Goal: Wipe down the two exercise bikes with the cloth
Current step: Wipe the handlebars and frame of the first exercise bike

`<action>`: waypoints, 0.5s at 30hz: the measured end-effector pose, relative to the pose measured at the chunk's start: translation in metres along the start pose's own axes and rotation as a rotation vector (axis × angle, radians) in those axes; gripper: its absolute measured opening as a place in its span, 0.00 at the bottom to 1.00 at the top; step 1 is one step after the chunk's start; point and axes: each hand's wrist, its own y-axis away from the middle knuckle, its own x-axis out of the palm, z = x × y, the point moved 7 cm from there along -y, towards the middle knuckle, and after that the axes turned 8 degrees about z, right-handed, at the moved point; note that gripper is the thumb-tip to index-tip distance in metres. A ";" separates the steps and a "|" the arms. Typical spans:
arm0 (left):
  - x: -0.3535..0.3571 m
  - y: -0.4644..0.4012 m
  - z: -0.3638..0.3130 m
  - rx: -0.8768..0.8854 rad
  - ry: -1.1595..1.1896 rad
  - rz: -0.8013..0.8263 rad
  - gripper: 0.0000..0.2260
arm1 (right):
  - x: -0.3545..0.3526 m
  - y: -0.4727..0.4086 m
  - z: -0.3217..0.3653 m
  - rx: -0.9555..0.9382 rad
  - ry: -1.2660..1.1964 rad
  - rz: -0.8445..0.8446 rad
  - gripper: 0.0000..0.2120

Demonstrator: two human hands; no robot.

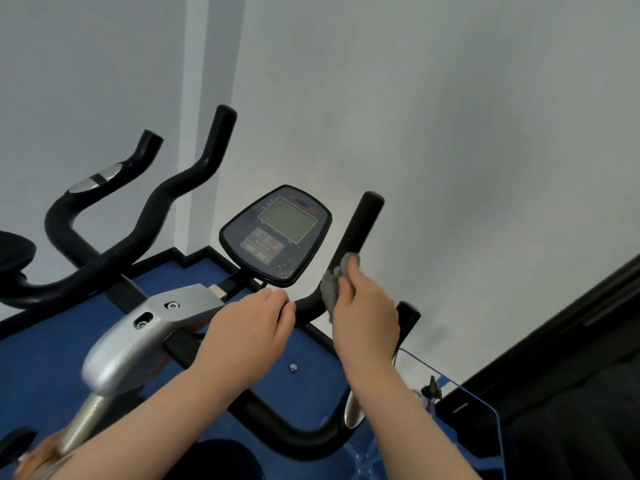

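Observation:
The near exercise bike has a black handlebar [363, 223], a silver stem [145, 337] and a dark console [277, 233] with a grey screen. My right hand [367, 313] presses a grey cloth [334, 285] against the right handlebar arm, just below its upright grip. My left hand [252, 323] grips the handlebar at the bend under the console. A second bike's black handlebars [162, 202] rise at the left, beside the first.
White walls stand close behind the bikes. The floor is blue [41, 362] with a dark skirting. A dark machine [571, 375] with a clear blue-edged panel [460, 386] fills the lower right. A black seat [14, 254] shows at the left edge.

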 end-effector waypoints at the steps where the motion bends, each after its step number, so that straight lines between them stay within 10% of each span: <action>1: 0.000 0.001 0.000 -0.001 0.011 0.004 0.13 | -0.003 0.005 -0.004 -0.006 -0.004 0.030 0.16; 5: -0.001 0.001 0.000 -0.007 0.020 0.006 0.13 | -0.041 -0.020 -0.009 0.003 -0.336 -0.226 0.14; 15: 0.001 -0.001 0.000 -0.023 0.014 0.034 0.14 | -0.025 -0.005 0.003 -0.115 0.032 0.132 0.12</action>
